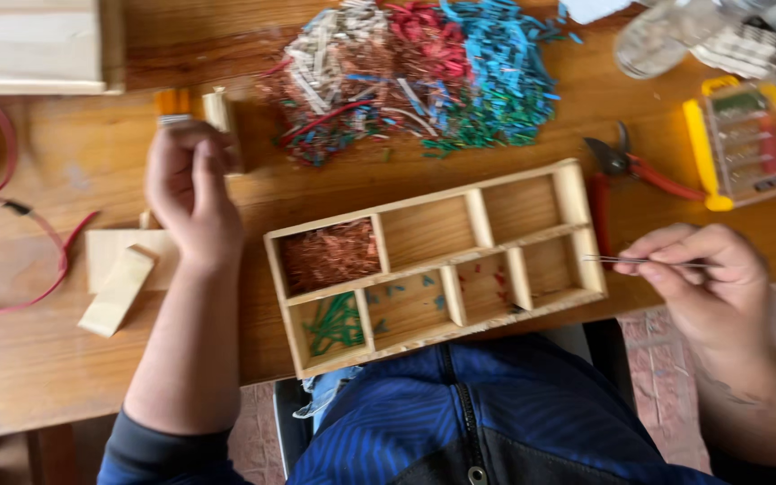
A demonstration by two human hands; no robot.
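One view only, from a camera worn on the head. Looking almost straight down, close above the wooden counter (pixel 65 359). Near edge of the counter low in the picture, with the blue jacket (pixel 460 422) right under the camera. Left hand (pixel 192 193) and right hand (pixel 702 274) both in sight, either side of the wooden tray (pixel 577 193). Far side of the counter along the top edge.

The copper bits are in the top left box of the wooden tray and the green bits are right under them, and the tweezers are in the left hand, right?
Nearly. In the head view the tweezers are in the right hand, not the left hand. The copper bits do fill the wooden tray's top left box, with the green bits right under them.
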